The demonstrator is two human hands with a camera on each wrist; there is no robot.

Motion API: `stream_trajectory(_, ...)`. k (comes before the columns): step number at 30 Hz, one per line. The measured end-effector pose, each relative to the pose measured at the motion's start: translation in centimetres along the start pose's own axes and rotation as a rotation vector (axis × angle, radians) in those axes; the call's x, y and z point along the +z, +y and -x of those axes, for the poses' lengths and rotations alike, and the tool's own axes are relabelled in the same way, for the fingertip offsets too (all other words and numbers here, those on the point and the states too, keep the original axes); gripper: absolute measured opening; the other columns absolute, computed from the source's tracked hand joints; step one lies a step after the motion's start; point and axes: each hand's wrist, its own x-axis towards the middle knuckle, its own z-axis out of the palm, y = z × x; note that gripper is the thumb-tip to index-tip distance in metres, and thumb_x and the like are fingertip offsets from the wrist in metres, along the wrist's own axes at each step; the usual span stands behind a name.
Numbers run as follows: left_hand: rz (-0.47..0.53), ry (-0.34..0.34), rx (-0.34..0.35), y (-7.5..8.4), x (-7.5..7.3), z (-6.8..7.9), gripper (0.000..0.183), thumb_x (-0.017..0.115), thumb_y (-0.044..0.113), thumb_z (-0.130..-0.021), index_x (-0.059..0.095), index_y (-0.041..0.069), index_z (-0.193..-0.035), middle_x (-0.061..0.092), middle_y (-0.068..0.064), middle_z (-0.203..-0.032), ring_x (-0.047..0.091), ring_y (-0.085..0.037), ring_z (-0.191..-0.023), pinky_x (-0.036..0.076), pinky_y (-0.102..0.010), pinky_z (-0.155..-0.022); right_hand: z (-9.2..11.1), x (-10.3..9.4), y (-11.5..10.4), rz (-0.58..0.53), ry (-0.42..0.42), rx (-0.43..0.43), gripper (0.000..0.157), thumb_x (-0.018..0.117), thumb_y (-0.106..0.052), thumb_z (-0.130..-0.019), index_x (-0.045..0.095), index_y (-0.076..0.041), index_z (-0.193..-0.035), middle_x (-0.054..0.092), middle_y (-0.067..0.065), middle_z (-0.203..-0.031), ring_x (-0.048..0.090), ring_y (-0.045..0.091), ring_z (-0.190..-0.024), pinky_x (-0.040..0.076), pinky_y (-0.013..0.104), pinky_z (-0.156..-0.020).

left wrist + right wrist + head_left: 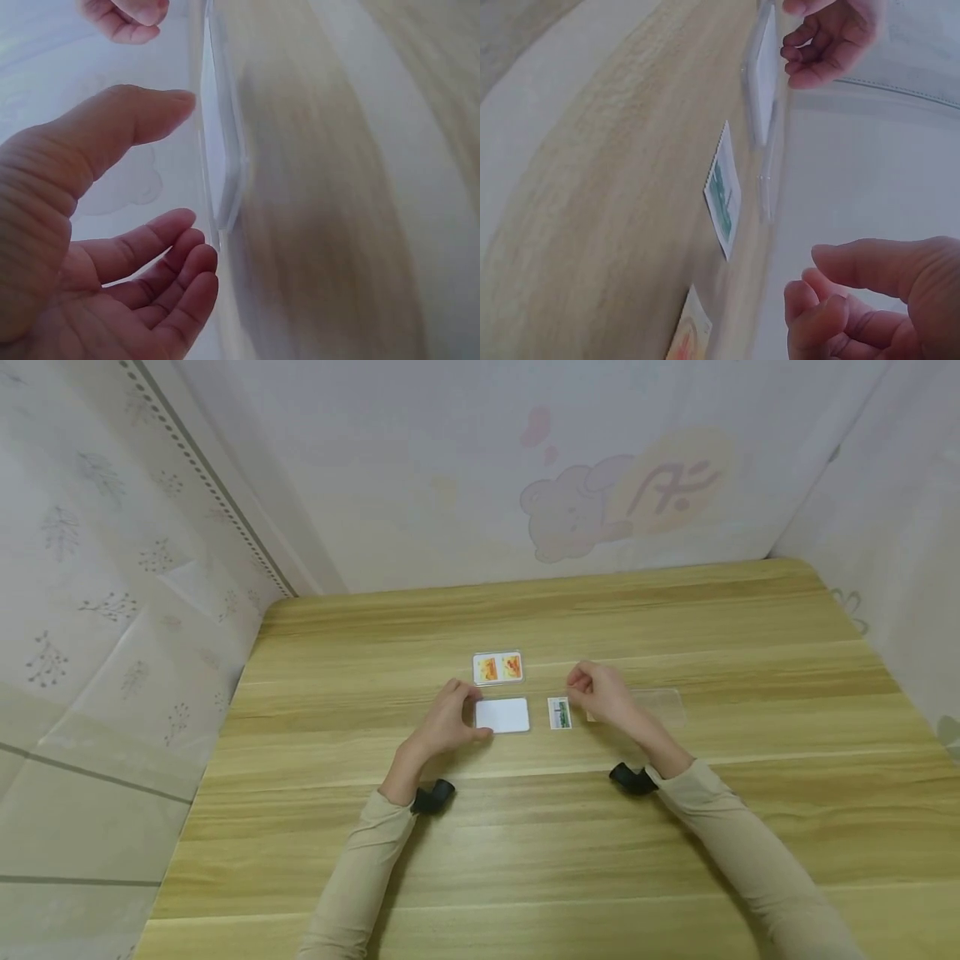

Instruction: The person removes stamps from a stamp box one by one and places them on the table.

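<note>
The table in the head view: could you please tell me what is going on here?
A person's left hand is spread around the left end of an encased white card. Their right hand, with nothing visible in it, hovers near a green-and-white postage stamp lying on the table. Two encased orange stamps lie behind the card.

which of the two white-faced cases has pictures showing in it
The farther case: two orange-and-yellow pictures show in it. The nearer one, with the left hand at its edge, shows only plain white.
</note>
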Motion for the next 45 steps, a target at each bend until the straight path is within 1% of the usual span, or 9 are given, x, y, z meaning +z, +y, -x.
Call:
stream_trajectory(6,-0.038,0.031,0.041,0.6,0.0,-0.4,0.058,0.083,0.013,-0.068,0.056,-0.011,-0.113,0.053,-0.018,-0.107,0.051,-0.028,-0.099,0.043,-0.038,-0.091,0.7,-0.6,-0.1,-0.029,0.014,-0.036,0.011,0.063,0.002,-0.082,0.060,0.009,-0.091,0.059,0.015,-0.079,0.055,0.024,-0.072,0.046,0.027,-0.064)
stream_trajectory(10,-0.034,0.033,0.072,1.2,0.2,-0.8,0.058,0.083,0.015,-0.069,0.057,-0.010,-0.114,0.054,-0.018,-0.107,0.052,-0.028,-0.098,0.044,-0.038,-0.089,1.1,-1.0,-0.2,-0.025,0.017,-0.042,0.013,0.063,0.002,-0.083,0.061,0.009,-0.093,0.060,0.015,-0.081,0.055,0.025,-0.075,0.046,0.029,-0.066)
stream_trajectory(14,-0.003,0.015,0.093,1.9,0.4,-1.2,0.058,0.082,0.015,-0.070,0.056,-0.009,-0.116,0.053,-0.017,-0.107,0.052,-0.027,-0.099,0.044,-0.037,-0.090,1.5,-1.4,-0.2,-0.033,0.008,-0.038,0.015,0.063,0.001,-0.083,0.061,0.009,-0.096,0.060,0.016,-0.085,0.056,0.026,-0.078,0.047,0.031,-0.069)
stream_trajectory(20,0.028,-0.025,0.121,3.1,0.9,-2.1,0.058,0.081,0.015,-0.071,0.054,-0.008,-0.118,0.052,-0.018,-0.113,0.052,-0.029,-0.107,0.043,-0.037,-0.094,2.2,-2.1,0.2,-0.037,0.016,-0.045,0.018,0.064,0.001,-0.084,0.059,0.011,-0.098,0.061,0.018,-0.087,0.056,0.028,-0.080,0.048,0.035,-0.071)
stream_trajectory(25,0.069,-0.056,0.150,4.2,1.6,-2.9,0.058,0.080,0.011,-0.072,0.053,-0.010,-0.119,0.051,-0.020,-0.114,0.050,-0.031,-0.108,0.042,-0.037,-0.094,2.8,-2.8,0.7,-0.037,0.018,-0.037,0.021,0.065,0.001,-0.083,0.059,0.011,-0.101,0.060,0.019,-0.090,0.056,0.029,-0.083,0.048,0.039,-0.075)
stream_trajectory(29,0.058,-0.065,0.176,5.1,2.1,-3.4,0.058,0.080,0.011,-0.072,0.052,-0.010,-0.119,0.052,-0.021,-0.115,0.048,-0.030,-0.107,0.041,-0.037,-0.094,3.3,-3.3,1.2,-0.040,0.013,-0.026,0.024,0.064,0.001,-0.084,0.058,0.012,-0.104,0.060,0.022,-0.095,0.056,0.030,-0.086,0.048,0.041,-0.078)
stream_trajectory(36,0.078,-0.113,0.171,6.6,3.4,-4.2,0.060,0.078,0.012,-0.075,0.049,-0.010,-0.123,0.049,-0.020,-0.120,0.046,-0.030,-0.111,0.040,-0.036,-0.097,4.1,-4.2,1.9,-0.043,0.031,-0.014,0.027,0.065,-0.001,-0.084,0.057,0.013,-0.106,0.060,0.025,-0.099,0.056,0.032,-0.087,0.048,0.042,-0.078)
stream_trajectory(40,0.060,-0.128,0.192,7.3,4.3,-4.7,0.061,0.077,0.014,-0.076,0.048,-0.008,-0.125,0.048,-0.017,-0.122,0.045,-0.028,-0.113,0.040,-0.034,-0.097,4.5,-4.9,2.3,-0.051,0.044,-0.007,0.029,0.066,-0.001,-0.084,0.057,0.013,-0.107,0.060,0.026,-0.099,0.056,0.032,-0.087,0.048,0.043,-0.078)
stream_trajectory(45,0.033,-0.134,0.199,8.5,5.2,-5.4,0.061,0.077,0.015,-0.076,0.049,-0.007,-0.126,0.048,-0.015,-0.123,0.047,-0.026,-0.114,0.041,-0.031,-0.096,5.3,-5.7,3.0,-0.047,0.046,0.029,0.032,0.066,-0.002,-0.084,0.055,0.013,-0.111,0.059,0.027,-0.104,0.055,0.034,-0.091,0.047,0.046,-0.080)
